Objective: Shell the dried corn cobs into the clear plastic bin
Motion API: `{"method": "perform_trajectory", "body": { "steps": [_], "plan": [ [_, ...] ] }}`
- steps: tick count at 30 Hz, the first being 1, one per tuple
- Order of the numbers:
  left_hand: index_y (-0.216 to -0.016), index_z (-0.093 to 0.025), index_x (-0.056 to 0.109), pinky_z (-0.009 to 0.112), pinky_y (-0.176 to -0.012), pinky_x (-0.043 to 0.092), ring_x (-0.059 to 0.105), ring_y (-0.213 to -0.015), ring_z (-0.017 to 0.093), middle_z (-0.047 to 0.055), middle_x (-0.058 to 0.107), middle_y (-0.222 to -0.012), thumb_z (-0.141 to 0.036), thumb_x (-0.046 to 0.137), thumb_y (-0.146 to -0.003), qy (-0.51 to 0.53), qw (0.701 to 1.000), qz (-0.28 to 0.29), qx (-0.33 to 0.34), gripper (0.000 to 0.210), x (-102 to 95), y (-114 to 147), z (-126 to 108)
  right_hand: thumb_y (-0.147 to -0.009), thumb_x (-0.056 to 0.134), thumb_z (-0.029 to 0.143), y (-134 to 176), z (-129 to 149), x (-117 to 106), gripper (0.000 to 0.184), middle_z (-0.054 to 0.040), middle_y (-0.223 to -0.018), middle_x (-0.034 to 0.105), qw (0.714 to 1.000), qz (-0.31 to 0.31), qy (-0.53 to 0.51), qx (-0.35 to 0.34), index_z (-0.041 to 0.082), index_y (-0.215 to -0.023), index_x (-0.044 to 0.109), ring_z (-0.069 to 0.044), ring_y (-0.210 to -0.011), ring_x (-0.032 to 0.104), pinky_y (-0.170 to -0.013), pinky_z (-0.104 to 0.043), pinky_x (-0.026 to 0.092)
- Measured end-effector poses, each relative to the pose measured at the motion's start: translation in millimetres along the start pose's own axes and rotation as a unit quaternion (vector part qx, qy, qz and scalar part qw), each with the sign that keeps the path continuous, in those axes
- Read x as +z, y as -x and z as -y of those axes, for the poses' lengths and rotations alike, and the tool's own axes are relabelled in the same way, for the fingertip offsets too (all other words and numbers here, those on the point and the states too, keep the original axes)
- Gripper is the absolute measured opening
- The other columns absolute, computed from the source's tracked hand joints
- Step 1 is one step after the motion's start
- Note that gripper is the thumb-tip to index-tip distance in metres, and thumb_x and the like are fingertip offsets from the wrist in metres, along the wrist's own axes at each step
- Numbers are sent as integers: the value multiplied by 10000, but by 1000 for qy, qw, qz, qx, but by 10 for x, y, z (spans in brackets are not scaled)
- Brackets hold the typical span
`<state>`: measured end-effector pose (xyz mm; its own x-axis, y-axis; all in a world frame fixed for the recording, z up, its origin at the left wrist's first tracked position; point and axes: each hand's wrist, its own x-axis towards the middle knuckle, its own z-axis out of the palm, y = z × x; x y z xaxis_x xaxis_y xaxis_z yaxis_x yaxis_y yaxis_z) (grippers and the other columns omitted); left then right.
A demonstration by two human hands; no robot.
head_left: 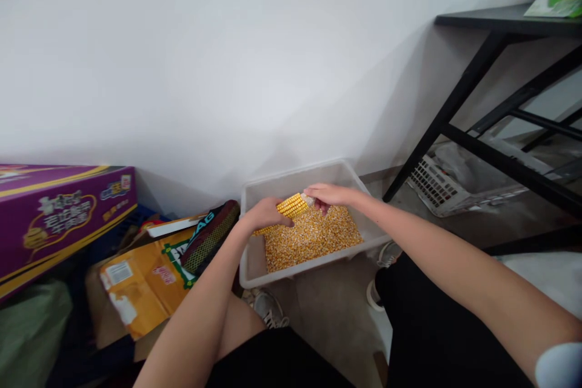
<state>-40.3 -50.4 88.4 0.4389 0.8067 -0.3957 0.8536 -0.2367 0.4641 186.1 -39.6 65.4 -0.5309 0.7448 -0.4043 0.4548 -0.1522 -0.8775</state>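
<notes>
My left hand (264, 214) is wrapped round a yellow ear of corn (292, 205), which is tilted with its right end a little higher. At that right end, where the cob looks pale and stripped, my right hand (328, 194) grips with its fingers closed. Yellow kernels still cover the middle stretch, and more yellow shows below the left hand. Both hands are above a whitish plastic bin (300, 268) on the floor. Loose corn kernels (325, 233) lie spread over its bottom.
To the left are a purple printed box (68, 212), a flattened orange carton (145, 291) and a dark mesh bag (211, 239). A black-framed table (468, 82) stands at the right, with a white plastic basket (439, 185) beneath. My shoes (269, 308) flank the bin's near side.
</notes>
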Motion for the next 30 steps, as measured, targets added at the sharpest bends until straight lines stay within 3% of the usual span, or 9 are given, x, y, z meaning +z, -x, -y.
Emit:
{"method": "perform_trajectory", "body": {
  "steps": [5,10,14,19,22,30],
  "plan": [
    [-860,-180,654,233,-577,379,559,-694,167,-12,613,-758,-491,673,-549,19,1000,-4,-5,441,17,-21,-27,-967,302,443,-3,14,-56,339,-86,-756,615,998,-31,-8,50,166,-994,495,-139,-567,598,-463,-239,506],
    [-885,-173,663,248,-581,392,574,-708,179,7,628,-790,-524,657,-568,34,999,-24,-30,472,21,-50,-37,-881,480,520,101,71,-92,371,-94,-1003,613,992,-108,62,-34,203,-1056,563,-153,-747,606,-470,-200,510],
    [-921,-183,668,254,-583,387,585,-709,186,13,640,-785,-537,665,-564,0,998,-46,-37,503,19,-52,-63,-808,596,507,135,79,-81,438,-85,-945,620,990,-102,78,-51,203,-1120,545,-153,-743,595,-459,-182,496],
    [-926,-211,675,249,-590,377,594,-705,190,14,655,-786,-541,700,-528,-56,997,-46,-38,518,23,-12,-93,-800,636,398,101,30,-70,410,-84,-931,641,997,-51,55,-32,171,-1125,533,-137,-693,612,-482,-184,496],
    [-934,-222,674,247,-580,371,595,-714,191,8,654,-788,-554,684,-544,-61,997,-43,-24,512,22,13,-69,-813,617,340,75,-1,-39,347,-81,-890,654,994,-75,70,-42,168,-1105,544,-139,-674,619,-479,-190,496],
    [-891,-199,665,238,-560,354,580,-679,178,4,641,-753,-534,666,-549,-66,997,-29,-34,479,0,52,-5,-824,607,388,20,31,-48,348,-115,-937,673,1000,-23,5,-21,151,-1077,573,-160,-690,650,-518,-214,521]
  ]
}}
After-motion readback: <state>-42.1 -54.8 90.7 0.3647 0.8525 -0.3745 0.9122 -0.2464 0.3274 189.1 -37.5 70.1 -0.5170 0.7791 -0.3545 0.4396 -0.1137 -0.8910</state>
